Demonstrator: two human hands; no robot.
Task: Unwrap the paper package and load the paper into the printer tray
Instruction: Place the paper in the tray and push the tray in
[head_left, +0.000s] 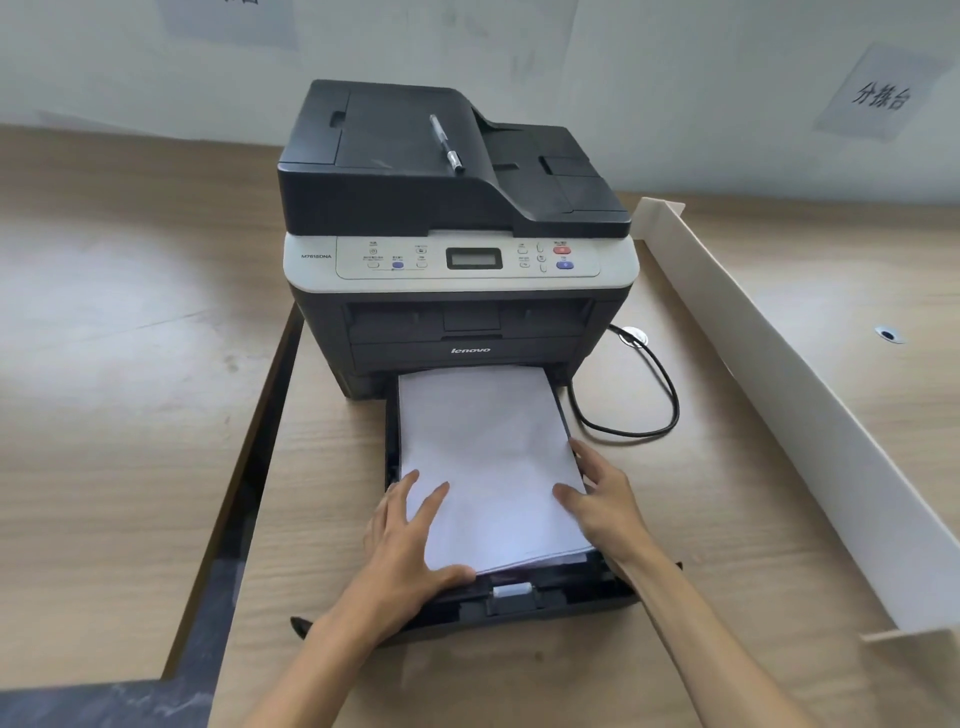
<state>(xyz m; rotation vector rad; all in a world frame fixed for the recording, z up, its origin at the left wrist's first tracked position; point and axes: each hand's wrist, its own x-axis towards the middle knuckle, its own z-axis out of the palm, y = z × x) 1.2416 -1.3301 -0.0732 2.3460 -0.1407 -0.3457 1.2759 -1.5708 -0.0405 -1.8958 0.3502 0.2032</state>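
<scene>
A white paper stack (488, 457) lies flat in the pulled-out printer tray (524, 597), at 6 o'clock from the printer (457, 291), its near edge slightly fanned. The left hand (410, 545) rests on the stack's 7 o'clock corner, fingers spread, thumb along the near edge. The right hand (605, 504) presses its 3 o'clock edge, fingers splayed, gripping nothing. Bare desk (130, 415) spreads at 9 o'clock.

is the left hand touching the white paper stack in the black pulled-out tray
Touching. The head view shows the left hand lying flat on the white paper stack, fingers spread over its near left corner.
</scene>
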